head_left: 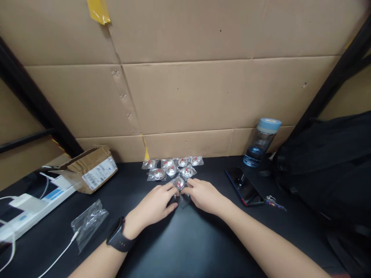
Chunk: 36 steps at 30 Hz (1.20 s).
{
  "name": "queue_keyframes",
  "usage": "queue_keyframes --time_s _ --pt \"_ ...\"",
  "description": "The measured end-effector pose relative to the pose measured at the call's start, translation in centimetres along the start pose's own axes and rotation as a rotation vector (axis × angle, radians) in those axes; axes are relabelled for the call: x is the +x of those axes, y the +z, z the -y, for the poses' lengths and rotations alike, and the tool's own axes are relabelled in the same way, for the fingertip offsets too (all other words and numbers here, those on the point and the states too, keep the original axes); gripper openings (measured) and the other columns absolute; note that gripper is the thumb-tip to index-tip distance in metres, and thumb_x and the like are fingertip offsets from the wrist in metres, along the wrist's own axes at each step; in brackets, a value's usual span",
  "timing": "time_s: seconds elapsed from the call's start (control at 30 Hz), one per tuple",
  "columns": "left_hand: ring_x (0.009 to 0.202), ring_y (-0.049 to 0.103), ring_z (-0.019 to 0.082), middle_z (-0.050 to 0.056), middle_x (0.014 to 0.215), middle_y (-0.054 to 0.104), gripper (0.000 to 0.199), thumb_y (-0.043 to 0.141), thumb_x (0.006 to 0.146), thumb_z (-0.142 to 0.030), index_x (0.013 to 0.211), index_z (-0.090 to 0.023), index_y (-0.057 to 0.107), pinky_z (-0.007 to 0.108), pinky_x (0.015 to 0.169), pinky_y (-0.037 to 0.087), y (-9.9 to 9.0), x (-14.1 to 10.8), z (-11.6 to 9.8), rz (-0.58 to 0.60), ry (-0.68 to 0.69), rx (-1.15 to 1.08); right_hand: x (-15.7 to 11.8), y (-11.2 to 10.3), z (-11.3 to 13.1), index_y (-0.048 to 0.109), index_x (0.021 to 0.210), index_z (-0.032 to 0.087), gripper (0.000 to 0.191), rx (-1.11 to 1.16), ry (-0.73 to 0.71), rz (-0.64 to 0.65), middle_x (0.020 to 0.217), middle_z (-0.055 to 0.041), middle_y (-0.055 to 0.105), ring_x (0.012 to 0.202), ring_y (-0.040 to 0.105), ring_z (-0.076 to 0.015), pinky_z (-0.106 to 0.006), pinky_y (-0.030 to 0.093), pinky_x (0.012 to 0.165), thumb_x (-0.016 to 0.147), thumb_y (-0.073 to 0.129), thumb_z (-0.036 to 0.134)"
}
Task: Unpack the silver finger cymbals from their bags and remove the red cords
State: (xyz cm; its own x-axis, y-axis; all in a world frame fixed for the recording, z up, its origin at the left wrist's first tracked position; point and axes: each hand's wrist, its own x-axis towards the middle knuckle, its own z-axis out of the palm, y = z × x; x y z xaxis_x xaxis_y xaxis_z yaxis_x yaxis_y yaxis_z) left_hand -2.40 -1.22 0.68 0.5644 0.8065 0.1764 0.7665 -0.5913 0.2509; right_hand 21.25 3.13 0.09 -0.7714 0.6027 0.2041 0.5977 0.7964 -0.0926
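Note:
A round silver disc with a red centre, sealed in a clear plastic bag (179,182), lies on the black tabletop between my two hands. My left hand (156,204), with a dark watch (119,235) on its wrist, has its fingertips closed on the packet's left side. From the right, my right hand (205,196) grips the edge of the same packet. Just beyond them are several more bagged discs, among them one at the front left (158,174), one at the front right (187,172) and one at the back right (196,160). My fingers hide the packet's lower edge in part.
At left are an open cardboard box (100,173), a white power strip (43,208) and a clear plastic bag (89,224) by a white cable (59,256). A phone (244,186), a blue-lidded bottle (260,144) and a black backpack (327,170) are at right. Cardboard (185,96) walls the back.

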Motion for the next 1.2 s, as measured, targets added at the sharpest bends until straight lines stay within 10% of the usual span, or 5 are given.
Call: queue_keyframes --time_s 0.5,0.7,1.0,1.2 --pt "0.091 0.066 0.026 0.005 0.102 0.068 0.035 0.077 0.082 -0.043 0.106 -0.023 0.063 0.035 0.084 0.049 -0.9 0.1 -1.0 -0.048 -0.050 0.011 0.1 -1.4 -0.5 0.067 0.089 0.019 0.009 0.351 0.031 -0.222 0.092 -0.0033 0.067 0.090 0.060 -0.0173 -0.027 0.047 0.083 0.088 0.060 0.013" --pt "0.081 0.066 0.020 0.004 0.086 0.070 0.030 0.048 0.104 -0.038 0.088 -0.021 0.067 0.029 0.075 0.045 -0.6 0.5 -0.7 -0.101 -0.111 -0.102 0.4 -1.5 -0.4 0.070 0.088 0.018 0.012 0.568 0.198 -0.185 0.072 0.0009 0.067 0.065 0.059 -0.0129 -0.023 0.043 0.066 0.090 0.058 0.016" --pt "0.060 0.058 0.015 0.000 0.066 0.067 0.037 0.050 0.099 -0.040 0.074 -0.020 0.067 0.027 0.061 0.039 -0.8 0.8 -0.1 -0.097 -0.272 -0.246 0.6 -1.2 -1.4 0.066 0.083 0.017 0.007 0.956 0.302 -0.081 0.075 -0.0019 0.072 0.067 0.064 -0.0141 -0.023 0.047 0.065 0.087 0.060 0.019" --pt "0.073 0.064 0.020 0.004 0.071 0.071 0.030 0.052 0.094 -0.028 0.069 -0.020 0.067 0.030 0.070 0.042 0.9 1.1 -0.8 -0.129 -0.238 -0.112 0.4 -0.3 -0.6 0.065 0.105 0.021 0.026 0.603 0.351 -0.116 0.067 0.0034 0.068 0.060 0.060 -0.0125 -0.022 0.042 0.064 0.083 0.058 0.009"
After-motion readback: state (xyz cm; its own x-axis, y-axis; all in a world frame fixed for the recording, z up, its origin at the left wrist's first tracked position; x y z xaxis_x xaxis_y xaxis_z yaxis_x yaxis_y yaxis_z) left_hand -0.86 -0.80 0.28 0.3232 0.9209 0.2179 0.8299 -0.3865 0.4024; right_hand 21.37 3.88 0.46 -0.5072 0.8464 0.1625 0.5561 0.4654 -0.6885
